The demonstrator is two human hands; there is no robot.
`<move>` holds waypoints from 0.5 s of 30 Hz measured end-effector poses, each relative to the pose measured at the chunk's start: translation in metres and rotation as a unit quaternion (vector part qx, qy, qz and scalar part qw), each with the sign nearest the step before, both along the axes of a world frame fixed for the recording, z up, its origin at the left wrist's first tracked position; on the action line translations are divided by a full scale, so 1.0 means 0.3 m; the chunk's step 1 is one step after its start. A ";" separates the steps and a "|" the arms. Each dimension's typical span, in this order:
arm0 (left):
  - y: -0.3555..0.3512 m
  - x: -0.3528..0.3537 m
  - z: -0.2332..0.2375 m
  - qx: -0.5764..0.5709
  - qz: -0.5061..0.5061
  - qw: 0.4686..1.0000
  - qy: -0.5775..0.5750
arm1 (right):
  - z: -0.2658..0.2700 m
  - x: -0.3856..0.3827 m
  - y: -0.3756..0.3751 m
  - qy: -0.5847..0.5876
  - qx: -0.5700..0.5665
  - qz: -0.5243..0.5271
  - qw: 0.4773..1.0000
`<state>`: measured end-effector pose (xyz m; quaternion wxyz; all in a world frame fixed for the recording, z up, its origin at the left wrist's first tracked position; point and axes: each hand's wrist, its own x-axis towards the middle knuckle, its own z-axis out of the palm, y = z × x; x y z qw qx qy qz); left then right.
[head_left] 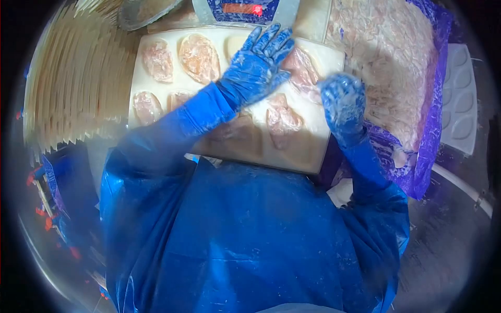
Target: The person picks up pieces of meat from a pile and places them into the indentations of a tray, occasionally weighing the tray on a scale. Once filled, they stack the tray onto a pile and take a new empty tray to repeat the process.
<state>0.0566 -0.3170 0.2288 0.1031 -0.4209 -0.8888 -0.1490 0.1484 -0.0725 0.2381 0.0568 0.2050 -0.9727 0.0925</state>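
My left hand, in a blue glove smeared with white, lies palm down over the upper middle of a white tray with oval hollows. Its fingers are spread, and it holds nothing visible. Just right of it, a pale pink piece of meat slants towards my right hand. That gloved hand is curled closed at the tray's right edge, close to the meat's lower end; what its fingers hold is hidden. Another meat piece sits below, and several more fill hollows on the left.
A large mass of pale meat lies on purple plastic at the right. Beyond it stands another hollowed white tray. Stacked thin pale sheets fill the left. A scale with a red display and a metal bowl are at the top.
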 end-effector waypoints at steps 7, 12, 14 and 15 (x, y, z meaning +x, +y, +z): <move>0.114 -0.052 -0.068 0.027 0.059 0.998 0.027 | 0.020 0.050 -0.041 -0.055 0.015 -0.005 0.998; 0.117 -0.054 -0.093 0.034 0.001 0.999 0.018 | 0.027 0.096 -0.111 -0.002 -0.024 -0.067 0.997; 0.055 -0.052 -0.066 0.052 -0.025 0.998 0.028 | -0.003 0.066 -0.103 0.008 0.076 -0.029 0.997; 0.018 -0.015 -0.001 0.174 -0.037 0.956 -0.232 | 0.006 0.079 -0.093 0.045 0.061 -0.024 0.997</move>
